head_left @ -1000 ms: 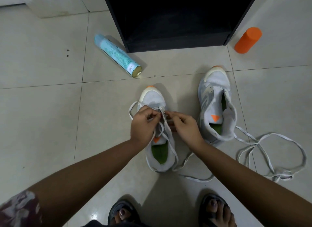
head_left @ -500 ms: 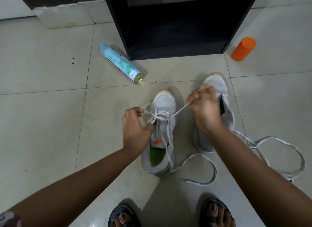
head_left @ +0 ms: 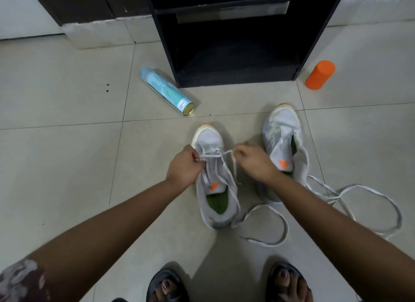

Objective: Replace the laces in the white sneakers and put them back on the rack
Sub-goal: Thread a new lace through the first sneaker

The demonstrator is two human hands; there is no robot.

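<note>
Head view: right hand [head_left: 253,162], pinching the lace [head_left: 225,153], returns from its 2 o'clock pull to the sneaker [head_left: 210,136] at 6 o'clock of the rack [head_left: 235,79], left hand [head_left: 184,169] pinching the other strand; first crossing judged tightened.

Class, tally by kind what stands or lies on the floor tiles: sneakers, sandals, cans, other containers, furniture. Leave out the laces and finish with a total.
White sneakers: 2, one being laced, one beside it
Sandals: 2, both worn
Spray can: 1, lying on its side
Orange container: 1, upright
Black rack: 1
Total: 7
</note>
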